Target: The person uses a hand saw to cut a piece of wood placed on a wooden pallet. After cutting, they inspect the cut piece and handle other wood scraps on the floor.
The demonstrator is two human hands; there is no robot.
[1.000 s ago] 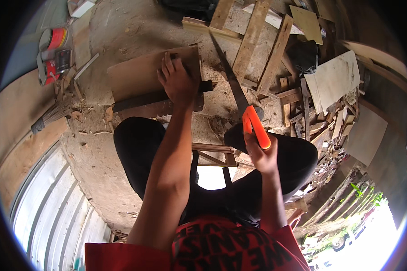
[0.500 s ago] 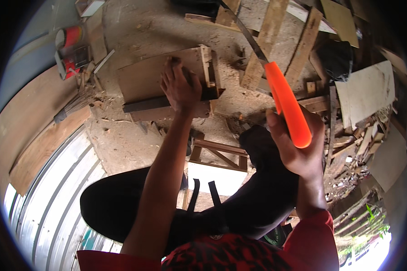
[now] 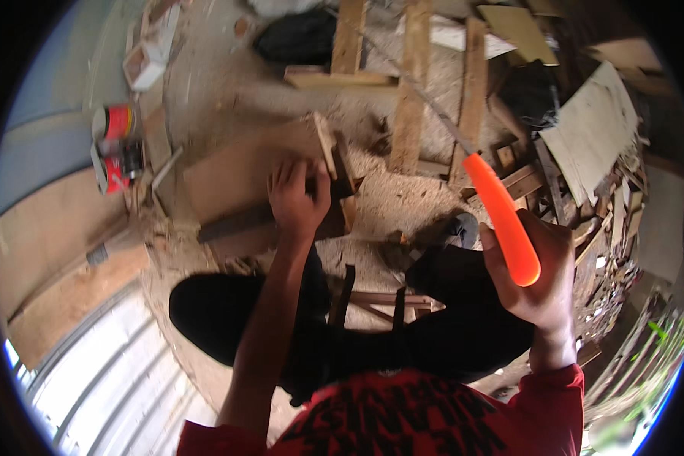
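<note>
Nearest is the right hand (image 3: 549, 267), its fingers wrapped round the handle of an orange-handled saw (image 3: 503, 219); the saw's long axis runs from those fingers outward and to the left, its narrow blade (image 3: 450, 125) (seen nearly edge-on, the tip hard to make out) reaching well past them; a little farther out, and to the left of the right fingers, the left hand (image 3: 296, 209) lies palm down on a brown board (image 3: 232, 171), its fingers slightly spread and bent, with nothing visibly pinched between them.

The board's long axis runs mostly left to right, with most of it lying leftward of the left fingers; a dark strip (image 3: 239, 222) borders its near side, and a pale strip (image 3: 324, 140) stands at its right end, just beyond the fingers; the left hand is thus the nearer, touching the board, while the right is well apart from it; in this view the blade passes to the right of that pale end, with floor (image 3: 403, 199) showing between (its height above the floor I cannot tell).

Beyond both hands' fingers lie wooden slats (image 3: 410, 114) and a black bag (image 3: 295, 36).
</note>
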